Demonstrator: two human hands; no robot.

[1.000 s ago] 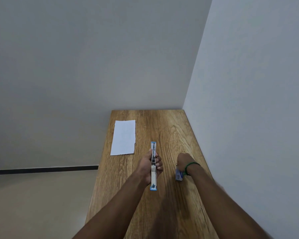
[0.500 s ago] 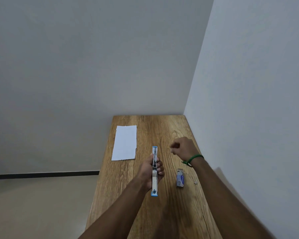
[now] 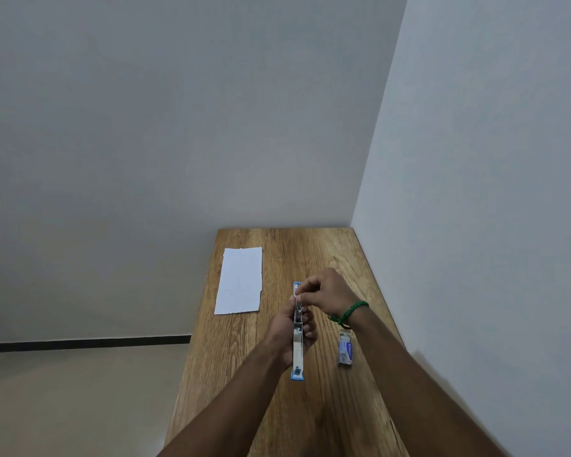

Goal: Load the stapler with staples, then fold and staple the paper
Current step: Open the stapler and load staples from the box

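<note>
A blue and silver stapler (image 3: 297, 344) lies swung open in a straight line, its metal channel facing up. My left hand (image 3: 285, 328) grips its middle from the left. My right hand (image 3: 323, 291), with a green band at the wrist, pinches a small strip of staples (image 3: 296, 295) over the far half of the channel. A white sheet of paper (image 3: 240, 280) lies flat on the wooden table (image 3: 310, 407), to the left of the stapler. A small blue staple box (image 3: 345, 349) rests on the table to the right.
The narrow table stands in a corner, with a white wall (image 3: 475, 225) running along its right edge and another behind its far end. Its left edge drops to a beige floor (image 3: 63, 400).
My right hand left the staple box on the table and moved up and left to the stapler's far half, its fingers now pinched over the channel. My left hand kept the stapler steady.
</note>
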